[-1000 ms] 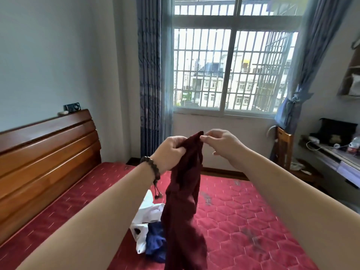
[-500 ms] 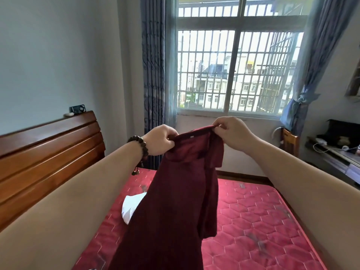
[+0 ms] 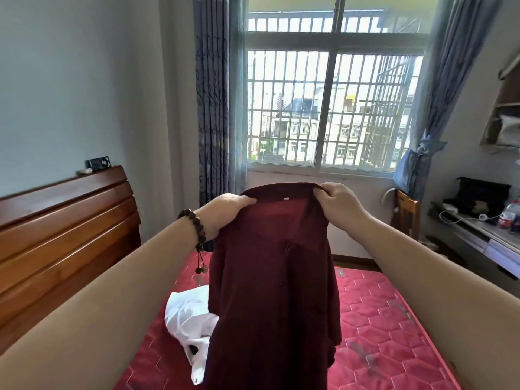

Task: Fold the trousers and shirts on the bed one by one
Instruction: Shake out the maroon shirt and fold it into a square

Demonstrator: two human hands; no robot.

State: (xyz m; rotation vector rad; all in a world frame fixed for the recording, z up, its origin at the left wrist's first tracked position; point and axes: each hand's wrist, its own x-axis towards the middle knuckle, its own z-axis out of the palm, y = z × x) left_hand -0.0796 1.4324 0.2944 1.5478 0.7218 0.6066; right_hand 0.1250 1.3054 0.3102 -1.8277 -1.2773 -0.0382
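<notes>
Hanging: the maroon shirt (image 3: 270, 291) is held up in the air over the bed (image 3: 380, 327), collar edge at the top, its button line running straight down the middle, hem dropping out of view below.
Grip, left: the left hand (image 3: 225, 212) has its fingers curled round the top edge at one shoulder, holding cloth.
Grip, right: the right hand (image 3: 337, 204) pinches the other end of the same top edge, thumb over the fold.
Spread: the two hands are apart, so the collar line is pulled fairly taut between them; one collar flap falls open toward the right hand.
Axis: the shirt's long axis runs vertically, straight down from the grip; all its weight hangs below both hands, which sit at about the same height, neither clearly nearer the cloth's middle.
Next move, as I judge it: the shirt must go from hanging to lying flat, so both hands would have to lower together and lay it down along the mattress.
Risk: the lower part looks bunched and may land creased.
Waiting: a white garment (image 3: 188, 322) lies crumpled on the mattress, just beside and partly behind the hanging shirt.
Around: a wooden headboard (image 3: 64, 235) on the left, a barred window (image 3: 329, 108) ahead.
</notes>
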